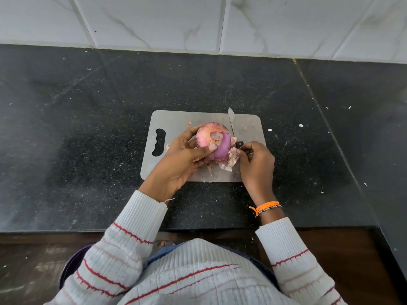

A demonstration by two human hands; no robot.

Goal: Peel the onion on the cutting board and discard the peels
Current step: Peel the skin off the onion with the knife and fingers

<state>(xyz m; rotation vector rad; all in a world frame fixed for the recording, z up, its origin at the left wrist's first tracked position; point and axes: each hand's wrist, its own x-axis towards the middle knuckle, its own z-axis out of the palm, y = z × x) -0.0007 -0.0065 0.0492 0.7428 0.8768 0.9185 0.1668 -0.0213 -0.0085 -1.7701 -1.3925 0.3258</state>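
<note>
A large red onion (217, 142) sits over the grey cutting board (176, 119), partly peeled, with a smooth purple patch bared on its right side. My left hand (180, 159) grips the onion from the left, thumb pressed across its front. My right hand (256, 164) pinches a strip of pale peel (231, 160) hanging off the onion's lower right. Loose peel scraps lie on the board under the onion.
A knife (231, 122) lies on the board behind the onion, blade pointing away, its dark handle by my right fingers. The board rests on a black granite counter (88, 128) with a tiled wall behind. A dark purple bin (72, 267) stands on the floor at lower left.
</note>
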